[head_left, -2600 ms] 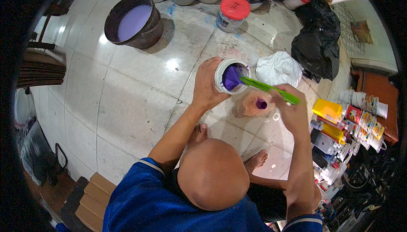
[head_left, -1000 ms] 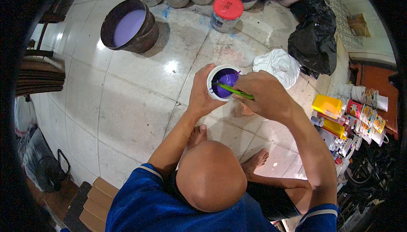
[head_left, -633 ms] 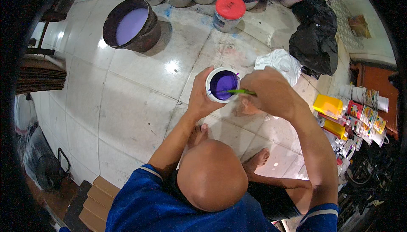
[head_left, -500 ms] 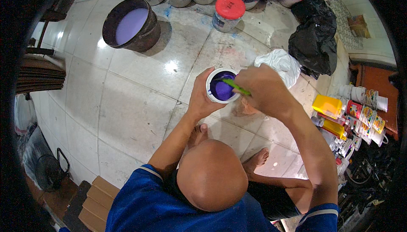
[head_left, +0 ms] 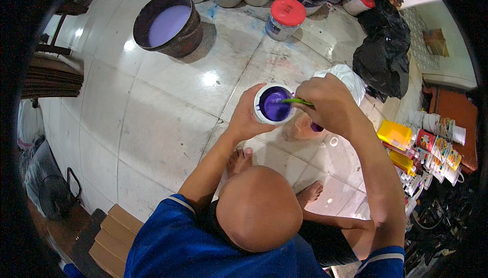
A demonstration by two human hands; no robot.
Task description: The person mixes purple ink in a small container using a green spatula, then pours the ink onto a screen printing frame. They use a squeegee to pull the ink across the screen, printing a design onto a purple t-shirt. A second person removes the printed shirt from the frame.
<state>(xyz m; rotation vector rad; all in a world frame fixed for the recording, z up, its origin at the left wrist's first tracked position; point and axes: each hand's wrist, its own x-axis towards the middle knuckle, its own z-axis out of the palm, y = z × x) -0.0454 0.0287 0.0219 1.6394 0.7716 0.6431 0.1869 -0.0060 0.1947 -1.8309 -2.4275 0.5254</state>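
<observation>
A white tub (head_left: 257,117) of purple paint (head_left: 273,109) is held in my left hand (head_left: 244,118), fingers and thumb wrapped round its side. My right hand (head_left: 328,104) is closed on a thin green stirrer (head_left: 295,101) at the tub's right. The stirrer reaches over the rim into the paint, which hides its far end. Just below my right hand shows a small dark purple thing (head_left: 316,127), partly hidden, of a kind I cannot make out.
Ahead stand a dark bucket (head_left: 192,41) of pale lilac liquid and a red-lidded tub (head_left: 287,13). A white bag or cloth (head_left: 355,81) and black plastic bag (head_left: 384,57) lie right. Bottles, including a yellow one (head_left: 394,133), crowd far right; cardboard boxes (head_left: 114,235) are lower left.
My right hand has moved slightly right and down, and the stirrer now lies flatter across the rim. The whole view has shifted, so the floor things appear a little further right.
</observation>
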